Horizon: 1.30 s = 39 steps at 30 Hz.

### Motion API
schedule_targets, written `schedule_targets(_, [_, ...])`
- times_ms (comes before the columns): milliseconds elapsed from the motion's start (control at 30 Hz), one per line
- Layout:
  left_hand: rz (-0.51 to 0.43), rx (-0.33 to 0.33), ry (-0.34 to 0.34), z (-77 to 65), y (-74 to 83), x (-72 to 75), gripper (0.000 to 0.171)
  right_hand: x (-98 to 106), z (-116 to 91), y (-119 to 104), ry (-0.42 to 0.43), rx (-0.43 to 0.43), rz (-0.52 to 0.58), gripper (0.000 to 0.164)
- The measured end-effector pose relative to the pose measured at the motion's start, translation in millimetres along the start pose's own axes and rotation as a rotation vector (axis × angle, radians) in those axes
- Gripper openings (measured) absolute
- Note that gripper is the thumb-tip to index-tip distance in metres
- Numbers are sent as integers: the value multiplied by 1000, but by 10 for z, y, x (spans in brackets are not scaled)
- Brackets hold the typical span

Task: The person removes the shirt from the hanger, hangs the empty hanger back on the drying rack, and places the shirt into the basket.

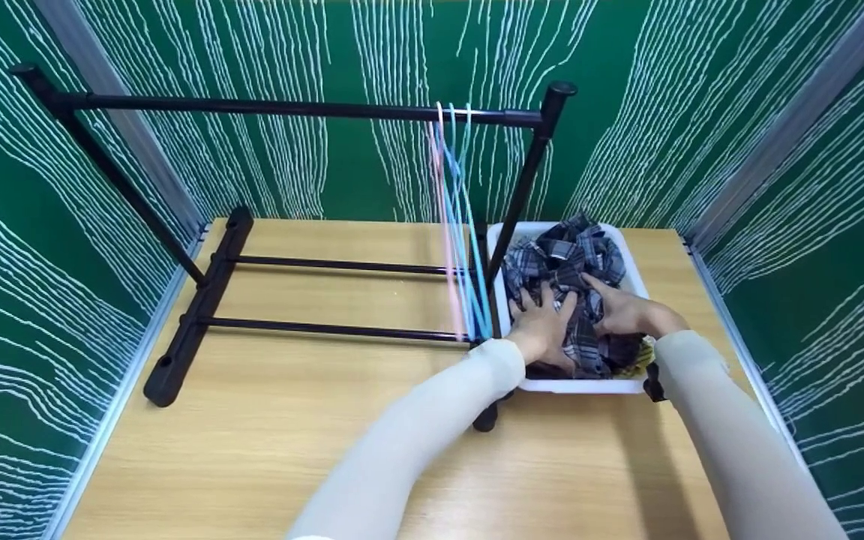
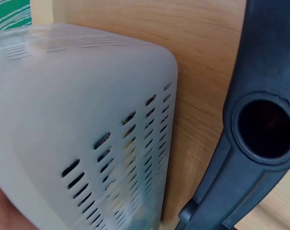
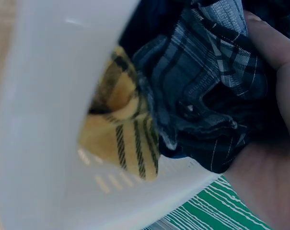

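Note:
A dark plaid garment [image 1: 563, 251] lies bunched in a white plastic basket [image 1: 582, 386]. My left hand [image 1: 541, 330] rests on its near left part with the fingers spread. Only a bit of that hand shows at the lower left of the left wrist view, beside the slotted basket wall [image 2: 97, 91]. Over the right part of the garment is my right hand [image 1: 623, 311], thumb and forefinger apart with cloth between them; its other fingers are hidden. Yellow cloth with black stripes [image 3: 130, 143] pokes out beneath the plaid in the right wrist view.
Left of the basket stands a black clothes rack [image 1: 289, 109], its foot [image 2: 216, 167] close by the basket wall. A pink hanger [image 1: 448, 225] and several blue and green ones hang at the bar's right end. Green walls with white lines enclose the wooden table [image 1: 289, 420].

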State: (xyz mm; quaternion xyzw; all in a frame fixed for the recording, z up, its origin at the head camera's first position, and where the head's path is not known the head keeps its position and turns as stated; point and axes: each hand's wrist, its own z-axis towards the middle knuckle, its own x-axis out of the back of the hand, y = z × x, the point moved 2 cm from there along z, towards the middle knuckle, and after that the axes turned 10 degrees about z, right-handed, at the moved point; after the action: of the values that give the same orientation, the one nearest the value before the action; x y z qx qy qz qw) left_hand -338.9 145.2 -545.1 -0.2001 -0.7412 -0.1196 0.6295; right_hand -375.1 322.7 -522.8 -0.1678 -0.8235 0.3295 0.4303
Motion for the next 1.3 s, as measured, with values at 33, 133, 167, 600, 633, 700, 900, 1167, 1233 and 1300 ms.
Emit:
schedule_targets(33, [1,4,-3,7,2,-9,133,-2,9,0,-6,-14,6,113])
schedule_targets(133, [7,6,3,21,8,-45,135,-8,17,-7,-21,-37,8,111])
schedule_targets(167, [11,8,4,30,12,-56,135,-9,19,-11,-21,-35,-7,110])
schedule_targets(600, [75,-50,48,-48,-58,-27,128,-146,5,5,55,7,-56,105])
schedule_targets(633, [67,-63,43,-58,-77,-33,127,-158,14,4,61,15,-65,105])
schedule_targets(700, [38,-87,37,-81,-124,-46,125,-180,27,-5,74,29,-78,104])
schedule_targets(900, [17,-174,86,-138,-276,-95,114,-221,26,4,123,78,-76,106])
schedule_targets(1167, [72,-284,234,-267,-520,-129,87,-196,-69,70,229,86,-122,110])
schedule_targets(1233, [63,-294,224,-329,-609,-136,82,-207,-134,69,256,100,-124,114])
schedule_targets(1300, [38,-301,203,-390,-711,-157,80,-212,-215,57,272,114,-118,116])
